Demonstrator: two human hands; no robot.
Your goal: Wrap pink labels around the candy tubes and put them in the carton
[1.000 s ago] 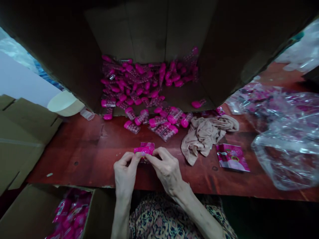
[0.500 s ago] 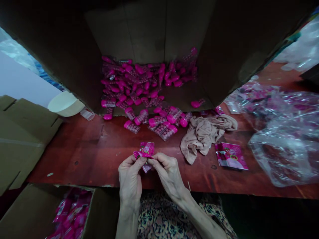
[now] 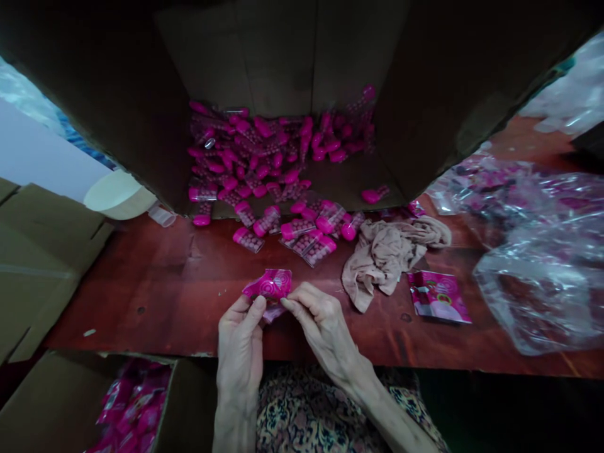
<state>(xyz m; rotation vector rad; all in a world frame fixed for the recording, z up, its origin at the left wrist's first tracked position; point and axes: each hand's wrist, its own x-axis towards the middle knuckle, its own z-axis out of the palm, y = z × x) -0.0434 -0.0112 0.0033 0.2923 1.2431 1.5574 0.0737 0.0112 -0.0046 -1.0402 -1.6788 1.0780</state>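
A small pink printed packet (image 3: pixel 274 283) is held above the red table near its front edge. My left hand (image 3: pixel 243 333) pinches the packet's lower left part between thumb and fingers. Beside it, my right hand (image 3: pixel 321 318) has thumb and fingertips pressed together at the packet's lower right edge. Part of the packet is hidden behind the fingers. Beyond the hands lie several clear tubes with pink caps and pink balls (image 3: pixel 309 245), at the mouth of a big carton. To the right, another pink packet (image 3: pixel 441 297) rests flat on the table.
The big carton (image 3: pixel 283 56) stands on its side with many pink-capped tubes inside. A beige cloth (image 3: pixel 384 251) and clear plastic bags (image 3: pixel 538 270) lie on the red table (image 3: pixel 179 302). A white bowl (image 3: pixel 117 196) is at left. A lower box (image 3: pixel 56 396) holds pink packets.
The packet has been unfolded and its printed face now shows more. My left hand has shifted slightly left, and my right hand's fingers have drawn slightly closer to the packet's edge.
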